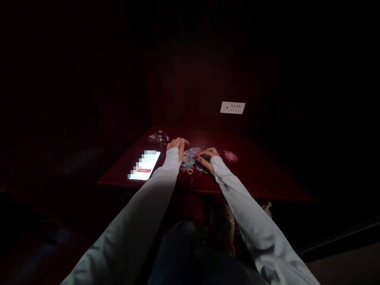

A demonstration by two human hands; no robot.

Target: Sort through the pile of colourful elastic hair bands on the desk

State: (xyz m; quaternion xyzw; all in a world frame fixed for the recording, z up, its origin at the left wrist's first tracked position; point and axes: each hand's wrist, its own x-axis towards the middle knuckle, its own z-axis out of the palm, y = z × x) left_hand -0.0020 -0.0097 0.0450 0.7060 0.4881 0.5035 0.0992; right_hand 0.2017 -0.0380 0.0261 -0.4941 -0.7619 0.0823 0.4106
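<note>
Head view, from the left: a phone (pixel 145 164) lies face up on the dark red table (pixel 261 178), its screen lit and partly masked by blurred blocks. Behind it and a little to the right stands a clear glass jar (pixel 160 137), with something pale pink at its left side (too small to name). Next comes the left hand (pixel 177 147), its fingers loosely bent at the left edge of a mixed heap of coloured bands (pixel 190 158); I cannot tell whether it grips one. On the heap's other side, the right hand (pixel 209 155) brings thumb and fingers near each other over the bands, and whether one is pinched between them cannot be made out. Farther right sits a separate pile of pink bands (pixel 230 156), with a white wall socket (pixel 232 107) above and behind it.

To handle pieces this small well, I would spread the heap thin, lift single bands with the fingertips and keep both sleeves off them. As for writing, the phone shows what looks like "01"; its red button's lettering is too small, and no brand is readable.
</note>
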